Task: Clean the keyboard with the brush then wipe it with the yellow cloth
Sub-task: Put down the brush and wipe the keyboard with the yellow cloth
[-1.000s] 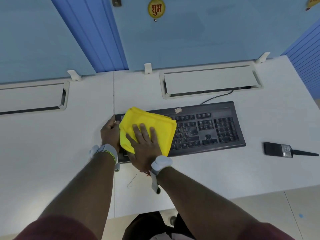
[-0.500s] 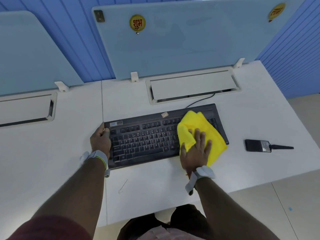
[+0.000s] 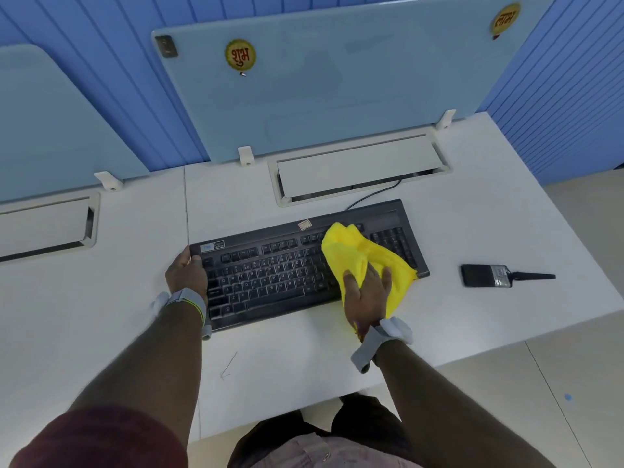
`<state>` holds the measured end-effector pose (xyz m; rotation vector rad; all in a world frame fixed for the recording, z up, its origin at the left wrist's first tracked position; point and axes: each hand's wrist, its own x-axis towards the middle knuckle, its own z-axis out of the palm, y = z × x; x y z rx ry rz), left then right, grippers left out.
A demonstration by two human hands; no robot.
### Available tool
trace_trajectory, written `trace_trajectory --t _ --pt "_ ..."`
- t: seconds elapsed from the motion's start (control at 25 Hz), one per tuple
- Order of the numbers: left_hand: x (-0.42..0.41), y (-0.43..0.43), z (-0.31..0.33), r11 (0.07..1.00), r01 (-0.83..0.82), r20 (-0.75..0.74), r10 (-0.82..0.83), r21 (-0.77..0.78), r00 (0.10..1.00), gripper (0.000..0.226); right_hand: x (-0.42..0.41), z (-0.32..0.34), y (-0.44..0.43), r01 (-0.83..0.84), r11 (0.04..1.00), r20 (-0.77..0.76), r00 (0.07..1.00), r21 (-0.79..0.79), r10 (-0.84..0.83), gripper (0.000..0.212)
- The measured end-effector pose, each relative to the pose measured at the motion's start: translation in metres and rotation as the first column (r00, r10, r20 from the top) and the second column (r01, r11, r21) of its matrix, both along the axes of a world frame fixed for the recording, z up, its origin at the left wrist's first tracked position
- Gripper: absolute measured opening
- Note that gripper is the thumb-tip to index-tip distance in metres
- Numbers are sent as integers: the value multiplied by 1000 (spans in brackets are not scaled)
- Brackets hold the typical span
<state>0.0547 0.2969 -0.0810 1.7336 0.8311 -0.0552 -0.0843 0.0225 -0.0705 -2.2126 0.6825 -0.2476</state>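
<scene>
Far left, a recessed cable hatch (image 3: 44, 228) sits in the white surface (image 3: 101, 332), with a pale blue divider panel (image 3: 50, 123) standing behind it. Moving in, the left hand (image 3: 185, 275) is clamped on the left end of the black keyboard (image 3: 270, 275), thumb on the top edge near the corner, fingers wrapped down the side and out of sight, a grey wristband (image 3: 184, 304) on the wrist. The keyboard lies at a slant across the surface, its right end farther from the person than its left, a small sticker (image 3: 304, 225) on its upper rim and its cable (image 3: 371, 195) running up into a second hatch (image 3: 361, 167). Above that, a larger divider panel (image 3: 337, 79) carries a round gold sticker (image 3: 240, 55) at left and another gold sticker (image 3: 504, 20) at its right corner.

On to the right hand (image 3: 366, 295): it lies flat, palm down, fingers (image 3: 351, 282) slightly spread and pressing the yellow cloth (image 3: 364, 255) onto the right part of the keyboard. The cloth is bunched, covering the keys between the main block and the number pad, and it spills over the keyboard's near edge onto the surface. Another grey wristband (image 3: 381, 342) circles this wrist.

Further right, well apart from the keyboard, the brush (image 3: 499, 275) lies flat on the surface, black bristles pointing left, handle pointing right, neither hand touching it. Blue slatted wall (image 3: 574, 79) closes the right side.
</scene>
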Motion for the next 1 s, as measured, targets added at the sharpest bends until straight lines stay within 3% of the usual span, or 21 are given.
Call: trace_trajectory --t 0.08,0.12,0.2,0.24,0.32,0.36,0.48,0.52,0.6,0.68,0.8,0.88,1.0 --pt "7 -16 11 984 6 -137 19 179 990 46 9 24 -15 188 927 -19 981 326 -192 32" --pt "7 -31 22 947 51 -229 25 318 973 50 18 34 -25 267 825 -97 963 498 -253 30" --pt "1 -78 50 870 139 -245 -22 474 969 65 32 53 -37 342 427 -260 936 837 -239 39" --pt "-3 -104 61 880 166 -168 -100 445 981 71 35 59 -43 362 270 -298 921 892 -250 43" --pt "-7 -149 67 939 322 27 -328 122 944 75 33 66 -64 295 161 -235 920 942 -312 38" --pt "-10 -168 67 887 446 81 -439 -123 895 73 31 71 -78 232 131 -172 919 964 -355 35" --pt "-15 -217 71 490 596 102 -712 -636 695 75 24 89 -131 68 37 -47 915 997 -401 35" --pt "-17 -232 71 374 607 119 -778 -701 617 80 25 91 -148 48 45 -25 908 998 -419 36" --pt "-19 -257 68 289 654 126 -851 -699 510 83 20 93 -174 76 93 -33 915 993 -402 43" --pt "-19 -283 60 339 656 79 -851 -675 520 76 11 80 -203 216 181 -163 949 960 -269 53" --pt "-18 -319 56 405 664 41 -835 -628 548 86 0 52 -245 363 339 -353 931 868 -94 67" --pt "-19 -343 59 428 677 53 -822 -599 567 92 2 38 -275 422 494 -371 906 760 -204 69" --pt "-16 -385 68 487 673 86 -772 -556 630 90 16 70 -313 409 689 -206 910 598 -361 66"
